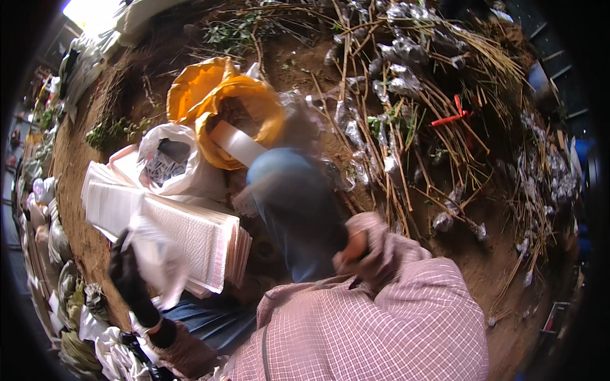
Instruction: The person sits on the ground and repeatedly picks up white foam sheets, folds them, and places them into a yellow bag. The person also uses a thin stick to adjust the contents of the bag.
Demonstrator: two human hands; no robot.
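Observation:
My left hand (128, 276), in a black glove, is at the lower left, gripping a blurred whitish envelope-like packet (162, 262) by its edge. Right beside the packet stands a thick stack of white bubble-lined mailers (186, 233), fanned on edge. My right hand (310, 200), also dark-gloved, is smeared by motion over my raised blue-jeaned knee (271, 166); its fingers and anything in them cannot be made out. Beyond the mailers, a white sack (167, 183) holds many small printed paper slips (164, 166).
A yellow sack (271, 105) with its mouth rolled back stands past the knee, a white strip (238, 143) across its rim. Bare-stemmed plants (395, 157) with plastic-wrapped root ends lie over the soil on the right, one bundle bound with red tape (452, 116). Cloth and bags (86, 328) line the left.

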